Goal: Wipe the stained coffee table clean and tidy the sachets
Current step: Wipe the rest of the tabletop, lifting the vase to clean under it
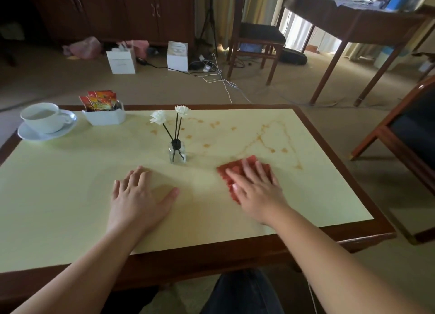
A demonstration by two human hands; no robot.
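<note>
The coffee table (pixel 58 184) has a pale top framed in dark wood. Brown coffee stains (pixel 266 137) streak its far right half and dot the area behind the vase. A red cloth (pixel 235 169) lies flat on the table's right side, and my right hand (pixel 254 186) presses down on it with fingers spread. Palm down on the bare top near the front middle rests my left hand (pixel 138 196), holding nothing. Red sachets (pixel 100 100) stand in a white holder (pixel 106 118) at the far left.
A small glass vase (pixel 177 152) with two white flowers stands between and just beyond my hands. A white cup on a saucer (pixel 44 120) sits at the far left corner. A wooden chair (pixel 404 134) stands to the right of the table.
</note>
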